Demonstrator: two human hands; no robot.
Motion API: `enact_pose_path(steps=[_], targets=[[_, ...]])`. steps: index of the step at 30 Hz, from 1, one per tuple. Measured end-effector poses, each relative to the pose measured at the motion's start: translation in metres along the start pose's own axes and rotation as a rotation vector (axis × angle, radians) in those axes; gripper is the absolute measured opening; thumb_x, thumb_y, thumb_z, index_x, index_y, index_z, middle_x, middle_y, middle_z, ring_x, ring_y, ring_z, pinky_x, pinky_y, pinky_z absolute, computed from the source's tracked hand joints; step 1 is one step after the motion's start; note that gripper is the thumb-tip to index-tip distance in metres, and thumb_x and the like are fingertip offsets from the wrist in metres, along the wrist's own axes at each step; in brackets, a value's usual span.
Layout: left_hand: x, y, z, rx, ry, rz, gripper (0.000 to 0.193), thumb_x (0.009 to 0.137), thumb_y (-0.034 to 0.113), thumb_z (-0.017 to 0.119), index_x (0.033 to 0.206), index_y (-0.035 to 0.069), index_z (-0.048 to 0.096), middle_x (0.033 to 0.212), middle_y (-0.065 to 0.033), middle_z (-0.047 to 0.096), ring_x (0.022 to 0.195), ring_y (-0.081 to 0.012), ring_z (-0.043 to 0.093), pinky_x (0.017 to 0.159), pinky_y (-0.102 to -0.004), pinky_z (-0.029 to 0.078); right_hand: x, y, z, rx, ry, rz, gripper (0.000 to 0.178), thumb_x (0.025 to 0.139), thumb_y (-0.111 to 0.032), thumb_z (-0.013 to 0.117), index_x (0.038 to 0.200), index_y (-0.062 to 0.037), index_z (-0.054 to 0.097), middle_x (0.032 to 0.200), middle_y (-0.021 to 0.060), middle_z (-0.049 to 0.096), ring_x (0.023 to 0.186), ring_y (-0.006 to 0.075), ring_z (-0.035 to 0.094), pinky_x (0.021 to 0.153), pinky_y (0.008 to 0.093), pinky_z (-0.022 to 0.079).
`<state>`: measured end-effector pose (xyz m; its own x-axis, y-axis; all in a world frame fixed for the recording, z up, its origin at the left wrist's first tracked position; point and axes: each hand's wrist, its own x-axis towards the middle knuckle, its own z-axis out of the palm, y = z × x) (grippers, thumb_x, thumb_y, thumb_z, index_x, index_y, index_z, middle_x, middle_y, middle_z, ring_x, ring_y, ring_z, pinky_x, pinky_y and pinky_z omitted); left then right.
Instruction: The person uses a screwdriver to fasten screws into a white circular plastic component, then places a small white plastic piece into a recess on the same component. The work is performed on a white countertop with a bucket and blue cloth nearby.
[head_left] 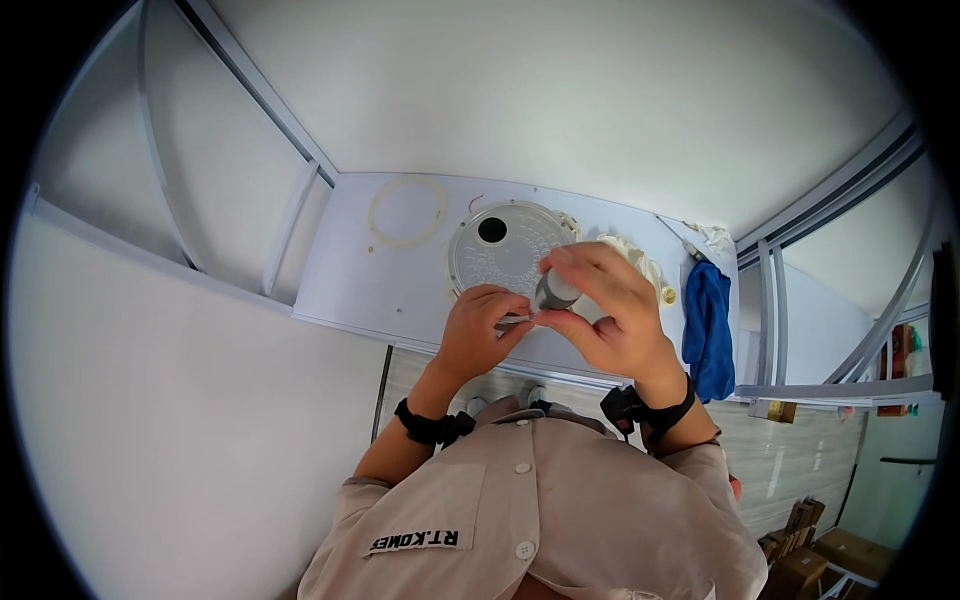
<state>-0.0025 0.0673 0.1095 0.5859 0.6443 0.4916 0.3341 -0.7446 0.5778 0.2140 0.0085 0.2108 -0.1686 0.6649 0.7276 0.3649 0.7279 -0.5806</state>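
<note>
My right hand [622,312] curls its fingers and thumb around a short grey cylinder with a pale end [557,290], perhaps a small bottle. Close beside it, my left hand [474,332] is closed in a pinch on a thin whitish piece [514,320], whose kind is too small to tell. Both hands are held over the near edge of a round grey lid-like disc [515,265] with raised marks on its face. A black round opening [492,230] shows in the disc's upper left part.
A pale yellow ring [372,222] lies on the white table [345,280] at the left. A short red strip [475,201] lies behind the disc. To the right are crumpled white cloth [640,258], a small yellow roll [668,296], a thin tool [682,238] and a blue cloth [707,330].
</note>
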Motion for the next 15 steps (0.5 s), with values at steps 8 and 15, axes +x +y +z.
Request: enact_pose_path(steps=[8, 15], targets=[[0.000, -0.001, 0.000, -0.046, -0.002, -0.005, 0.025, 0.078, 0.010, 0.086, 0.099, 0.009, 0.073, 0.097, -0.0038, 0.080, 0.095, -0.0289, 0.073, 0.086, -0.0432, 0.055, 0.007, -0.011, 0.013, 0.089, 0.166, -0.014, 0.064, 0.079, -0.008, 0.089, 0.140, -0.0057, 0.069, 0.129, 0.0153, 0.065, 0.103, 0.0306, 0.068, 0.081, 0.0374, 0.058], [0.000, -0.002, 0.000, -0.027, -0.021, -0.012, 0.025, 0.078, 0.010, 0.086, 0.099, 0.008, 0.073, 0.097, -0.0039, 0.080, 0.096, -0.0285, 0.073, 0.086, -0.0430, 0.055, -0.002, -0.007, -0.002, -0.090, 0.018, 0.046, 0.065, 0.080, -0.010, 0.090, 0.141, -0.0049, 0.069, 0.130, 0.0190, 0.065, 0.108, 0.0313, 0.066, 0.085, 0.0401, 0.057]])
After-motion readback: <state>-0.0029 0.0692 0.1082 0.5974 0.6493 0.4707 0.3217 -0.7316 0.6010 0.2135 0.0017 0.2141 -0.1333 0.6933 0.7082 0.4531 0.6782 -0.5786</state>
